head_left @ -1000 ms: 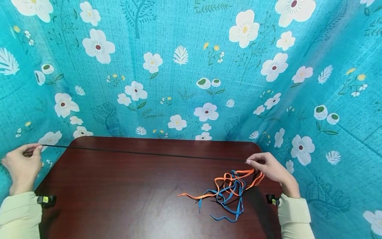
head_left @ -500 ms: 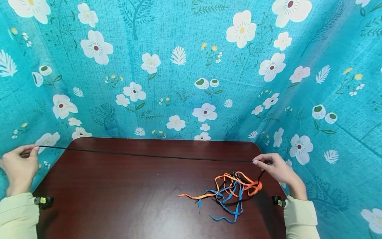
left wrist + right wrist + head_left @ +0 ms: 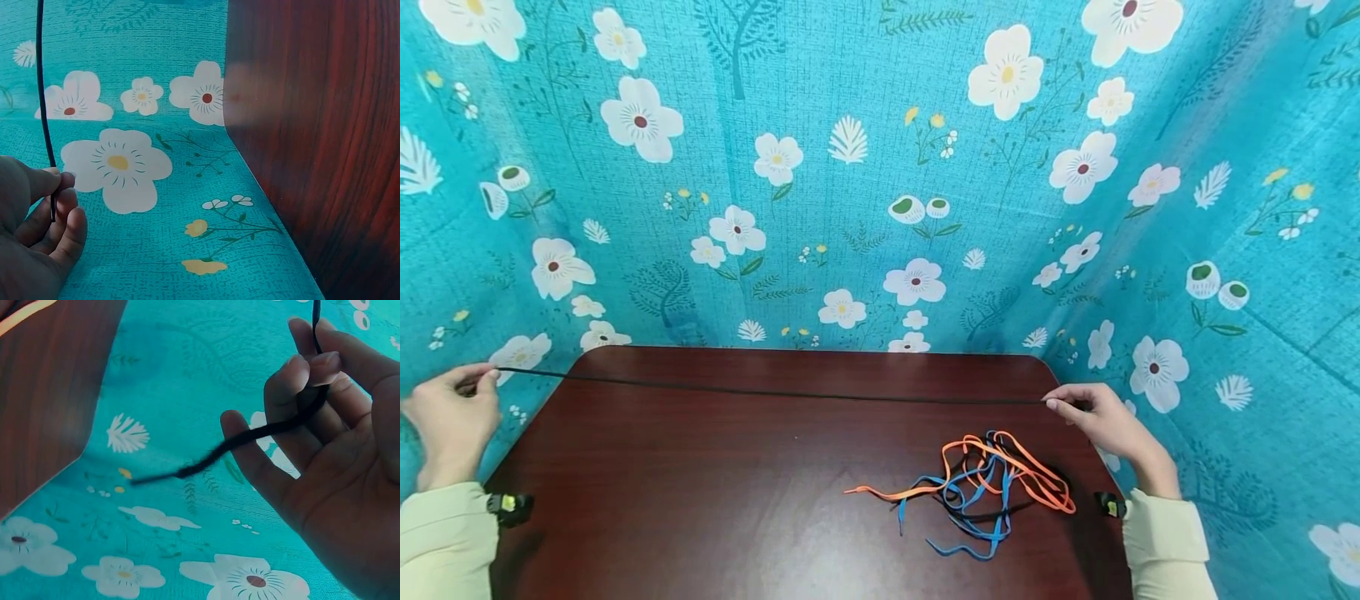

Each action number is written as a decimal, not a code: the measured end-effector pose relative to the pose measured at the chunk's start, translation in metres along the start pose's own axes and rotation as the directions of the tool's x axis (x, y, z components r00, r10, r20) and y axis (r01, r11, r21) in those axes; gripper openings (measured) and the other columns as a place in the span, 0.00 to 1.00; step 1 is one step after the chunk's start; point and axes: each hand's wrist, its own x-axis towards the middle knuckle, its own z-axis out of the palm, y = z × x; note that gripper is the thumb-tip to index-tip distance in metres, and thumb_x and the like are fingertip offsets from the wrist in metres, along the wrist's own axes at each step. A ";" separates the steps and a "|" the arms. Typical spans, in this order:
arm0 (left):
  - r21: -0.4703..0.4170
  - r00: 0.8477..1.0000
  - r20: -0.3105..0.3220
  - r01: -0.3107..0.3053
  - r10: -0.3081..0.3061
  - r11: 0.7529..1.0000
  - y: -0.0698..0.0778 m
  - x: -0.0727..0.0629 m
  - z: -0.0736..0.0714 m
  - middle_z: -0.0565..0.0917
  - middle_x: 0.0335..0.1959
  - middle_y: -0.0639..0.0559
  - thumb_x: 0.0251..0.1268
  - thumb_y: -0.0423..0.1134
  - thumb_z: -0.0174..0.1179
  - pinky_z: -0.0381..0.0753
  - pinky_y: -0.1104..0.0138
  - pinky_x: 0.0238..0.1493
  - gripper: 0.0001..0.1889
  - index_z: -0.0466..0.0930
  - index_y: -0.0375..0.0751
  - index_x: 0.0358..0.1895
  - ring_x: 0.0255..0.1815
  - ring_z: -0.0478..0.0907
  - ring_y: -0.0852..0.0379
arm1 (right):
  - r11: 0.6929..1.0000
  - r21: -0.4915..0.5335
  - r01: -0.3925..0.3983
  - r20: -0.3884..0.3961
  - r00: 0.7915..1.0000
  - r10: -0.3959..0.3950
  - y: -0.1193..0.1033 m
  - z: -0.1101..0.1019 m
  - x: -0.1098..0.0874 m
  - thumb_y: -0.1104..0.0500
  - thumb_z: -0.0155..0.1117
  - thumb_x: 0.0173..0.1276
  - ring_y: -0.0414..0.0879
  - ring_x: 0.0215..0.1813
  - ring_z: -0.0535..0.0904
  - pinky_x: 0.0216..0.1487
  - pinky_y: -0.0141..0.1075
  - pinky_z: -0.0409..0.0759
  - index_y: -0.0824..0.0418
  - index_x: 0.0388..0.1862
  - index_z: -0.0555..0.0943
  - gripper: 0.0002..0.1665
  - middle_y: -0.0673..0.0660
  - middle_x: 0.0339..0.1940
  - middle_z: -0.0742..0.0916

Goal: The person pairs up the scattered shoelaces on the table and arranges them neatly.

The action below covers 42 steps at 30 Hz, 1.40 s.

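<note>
Tangled orange, blue and black laces (image 3: 1005, 485) on red-brown wooden tabletop (image 3: 700, 500), at right. Beyond: thin black cord (image 3: 775, 392), nearly straight above tabletop, pinched near ends by left hand (image 3: 456, 412) and right hand (image 3: 1105, 419) (short tail (image 3: 244, 437) loose past latter). Behind: turquoise floral cloth (image 3: 820, 225).

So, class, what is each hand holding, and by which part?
A black shoelace: left hand near one tip, right hand short of the other, tail trailing.
</note>
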 end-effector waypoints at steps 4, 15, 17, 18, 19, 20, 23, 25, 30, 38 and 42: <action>-0.014 1.000 0.005 -0.021 0.021 1.000 -0.004 0.003 0.006 0.81 0.53 0.23 0.81 0.38 0.48 0.70 0.60 0.54 0.21 0.79 0.21 0.58 0.25 0.57 0.80 | 1.000 -0.012 -0.028 0.019 0.999 0.028 0.004 -0.004 0.000 0.59 0.59 0.78 0.45 0.25 0.74 0.26 0.36 0.74 0.65 0.50 0.86 0.13 0.50 0.24 0.80; 0.035 0.989 0.032 -0.149 0.148 0.988 -0.007 0.007 0.015 0.81 0.43 0.20 0.78 0.35 0.53 0.64 0.41 0.52 0.18 0.79 0.16 0.50 0.37 0.76 0.28 | 0.988 -0.121 -0.098 0.070 0.992 0.107 0.024 -0.009 0.007 0.61 0.55 0.80 0.41 0.29 0.77 0.31 0.35 0.78 0.71 0.53 0.84 0.16 0.52 0.31 0.84; 0.041 0.989 0.036 -0.147 0.145 0.988 -0.008 0.008 0.016 0.81 0.43 0.20 0.78 0.34 0.52 0.65 0.42 0.51 0.17 0.79 0.16 0.50 0.41 0.77 0.27 | 0.984 -0.137 -0.110 0.081 0.989 0.122 0.028 -0.010 0.009 0.61 0.56 0.80 0.38 0.31 0.77 0.32 0.34 0.79 0.71 0.53 0.84 0.16 0.53 0.33 0.85; 0.042 0.990 0.041 -0.140 0.138 0.989 -0.008 0.009 0.017 0.81 0.44 0.20 0.78 0.34 0.51 0.65 0.42 0.51 0.17 0.78 0.16 0.50 0.43 0.76 0.26 | 0.983 -0.142 -0.113 0.088 0.988 0.127 0.031 -0.010 0.010 0.61 0.56 0.80 0.38 0.32 0.78 0.32 0.34 0.79 0.71 0.53 0.84 0.16 0.53 0.34 0.86; 0.042 0.990 0.049 -0.135 0.132 0.990 -0.009 0.009 0.018 0.80 0.45 0.20 0.78 0.33 0.50 0.65 0.41 0.51 0.17 0.78 0.16 0.51 0.44 0.76 0.26 | 0.983 -0.143 -0.119 0.095 0.987 0.133 0.033 -0.010 0.011 0.61 0.56 0.80 0.38 0.32 0.78 0.33 0.34 0.80 0.71 0.53 0.84 0.16 0.53 0.34 0.86; 0.043 0.990 0.059 -0.127 0.125 0.991 -0.009 0.010 0.018 0.80 0.46 0.19 0.78 0.32 0.49 0.65 0.41 0.52 0.17 0.77 0.16 0.52 0.46 0.75 0.25 | 0.982 -0.144 -0.122 0.101 0.985 0.137 0.036 -0.010 0.013 0.61 0.56 0.80 0.38 0.33 0.79 0.34 0.35 0.80 0.71 0.53 0.85 0.16 0.53 0.35 0.87; 0.056 0.989 0.080 -0.129 0.125 0.990 -0.009 0.012 0.020 0.79 0.47 0.19 0.78 0.32 0.48 0.66 0.39 0.50 0.16 0.76 0.16 0.52 0.47 0.75 0.24 | 0.980 -0.152 -0.130 0.110 0.983 0.147 0.044 -0.012 0.017 0.62 0.56 0.79 0.40 0.34 0.81 0.35 0.35 0.82 0.72 0.52 0.84 0.16 0.56 0.36 0.88; 0.073 0.986 0.086 -0.146 0.140 0.987 -0.009 0.014 0.021 0.79 0.47 0.19 0.78 0.31 0.48 0.68 0.38 0.47 0.16 0.76 0.17 0.51 0.47 0.74 0.23 | 0.978 -0.160 -0.132 0.109 0.983 0.151 0.050 -0.013 0.020 0.62 0.56 0.79 0.41 0.34 0.82 0.36 0.35 0.82 0.73 0.52 0.84 0.15 0.59 0.37 0.89; 0.097 0.981 0.078 -0.184 0.177 0.978 -0.011 0.017 0.023 0.80 0.45 0.19 0.76 0.31 0.50 0.69 0.37 0.48 0.15 0.76 0.16 0.49 0.46 0.74 0.21 | 0.977 -0.168 -0.135 0.082 0.985 0.151 0.061 -0.012 0.029 0.65 0.56 0.78 0.49 0.37 0.85 0.38 0.39 0.85 0.74 0.50 0.84 0.14 0.64 0.38 0.89; 0.126 0.971 0.137 -0.214 0.196 0.969 -0.020 0.023 0.032 0.82 0.39 0.23 0.74 0.32 0.56 0.73 0.40 0.39 0.13 0.79 0.19 0.44 0.39 0.77 0.25 | 0.946 -0.226 -0.231 -0.005 0.972 0.236 0.075 -0.004 0.039 0.56 0.65 0.74 0.49 0.28 0.82 0.30 0.41 0.79 0.64 0.33 0.88 0.13 0.56 0.26 0.87; 0.113 0.961 0.175 -0.237 0.215 0.965 -0.023 0.026 0.035 0.84 0.32 0.27 0.71 0.34 0.61 0.73 0.44 0.33 0.11 0.81 0.24 0.37 0.36 0.78 0.27 | 0.911 -0.277 -0.307 -0.061 0.951 0.302 0.086 0.000 0.044 0.52 0.66 0.73 0.48 0.23 0.74 0.23 0.41 0.71 0.61 0.27 0.87 0.18 0.56 0.20 0.83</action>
